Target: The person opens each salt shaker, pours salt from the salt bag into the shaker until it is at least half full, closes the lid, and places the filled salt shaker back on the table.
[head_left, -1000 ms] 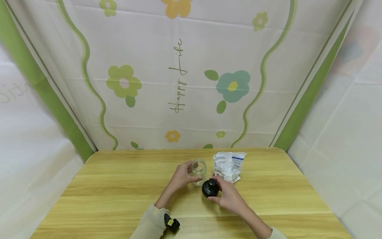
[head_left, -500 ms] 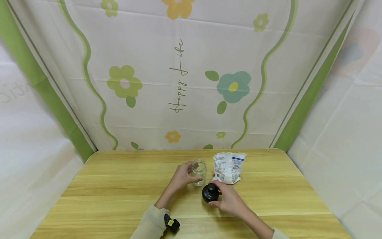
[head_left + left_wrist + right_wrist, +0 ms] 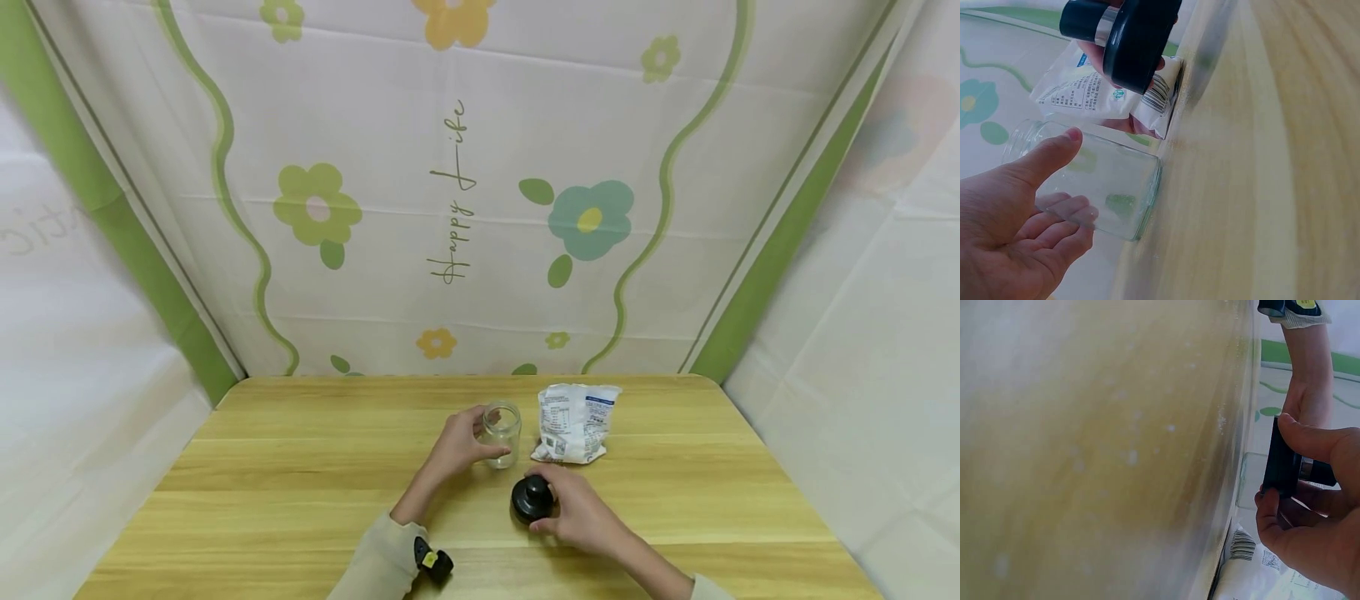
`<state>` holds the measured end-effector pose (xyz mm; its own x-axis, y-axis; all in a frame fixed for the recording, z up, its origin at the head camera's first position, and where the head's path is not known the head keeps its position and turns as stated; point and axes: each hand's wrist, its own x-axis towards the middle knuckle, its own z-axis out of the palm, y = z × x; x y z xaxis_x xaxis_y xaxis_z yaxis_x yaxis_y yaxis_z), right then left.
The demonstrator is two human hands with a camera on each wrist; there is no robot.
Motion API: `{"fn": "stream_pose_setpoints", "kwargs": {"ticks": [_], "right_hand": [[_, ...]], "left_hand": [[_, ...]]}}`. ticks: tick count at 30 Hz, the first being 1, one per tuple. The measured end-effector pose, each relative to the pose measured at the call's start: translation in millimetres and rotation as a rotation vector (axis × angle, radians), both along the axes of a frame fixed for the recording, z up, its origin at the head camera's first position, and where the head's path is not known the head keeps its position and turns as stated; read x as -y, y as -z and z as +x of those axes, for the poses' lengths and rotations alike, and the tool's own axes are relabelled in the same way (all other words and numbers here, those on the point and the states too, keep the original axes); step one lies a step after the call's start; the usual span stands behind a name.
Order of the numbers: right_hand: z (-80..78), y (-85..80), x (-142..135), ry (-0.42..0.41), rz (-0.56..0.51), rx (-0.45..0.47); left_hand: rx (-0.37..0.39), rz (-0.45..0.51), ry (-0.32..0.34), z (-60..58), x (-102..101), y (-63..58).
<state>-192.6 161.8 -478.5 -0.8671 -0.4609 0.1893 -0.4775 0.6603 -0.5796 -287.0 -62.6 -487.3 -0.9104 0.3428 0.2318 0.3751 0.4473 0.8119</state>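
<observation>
A clear glass jar (image 3: 504, 433) without a lid stands upright on the table. My left hand (image 3: 452, 447) holds it from the left, thumb on the near side and fingers behind the glass (image 3: 1119, 181). To the jar's front right, my right hand (image 3: 583, 517) grips a black round lid (image 3: 527, 507) by its edge, thumb and fingers on opposite sides. In the left wrist view the lid (image 3: 1138, 50) shows a knob with a silver band, and a shadow lies on the wood below. The right wrist view has the lid (image 3: 1282, 462) close over the tabletop.
A crumpled white printed pouch (image 3: 576, 423) stands on the table behind the right hand, to the right of the jar. The wooden table (image 3: 285, 467) reaches back to a white flowered curtain (image 3: 480, 308). A black wrist camera (image 3: 435, 565) sits on the left sleeve.
My right hand has moved with the lid toward the near edge of the table, away from the jar and pouch. The left hand and the jar stay in place.
</observation>
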Motion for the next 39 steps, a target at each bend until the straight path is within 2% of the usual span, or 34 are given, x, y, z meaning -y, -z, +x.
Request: {"fn": "stream_pose_setpoints", "kwargs": {"ticks": [6, 13, 24, 29, 35, 39], "right_hand": [[0.7, 2.0, -1.2, -0.032, 0.065, -0.031], [0.9, 1.7, -3.2, -0.049, 0.094, 0.035], [2.8, 4.4, -4.6, -0.053, 0.112, 0.030], [3.8, 0.5, -5.0, -0.054, 0.123, 0.042], [6.1, -7.6, -10.8, -0.059, 0.117, 0.105], [7.8, -11.2, -14.4, -0.078, 0.122, 0.107]], "left_hand": [[0.005, 0.000, 0.005, 0.1, 0.1, -0.6], [0.009, -0.009, 0.007, -0.7, -0.5, -1.7], [0.011, -0.019, 0.003, -0.8, -1.2, -1.8], [0.025, -0.011, 0.000, -1.0, -1.3, -2.6], [0.027, -0.010, -0.002, -0.3, -0.5, -2.6], [0.022, -0.010, -0.001, 0.6, -0.1, -2.3]]}}
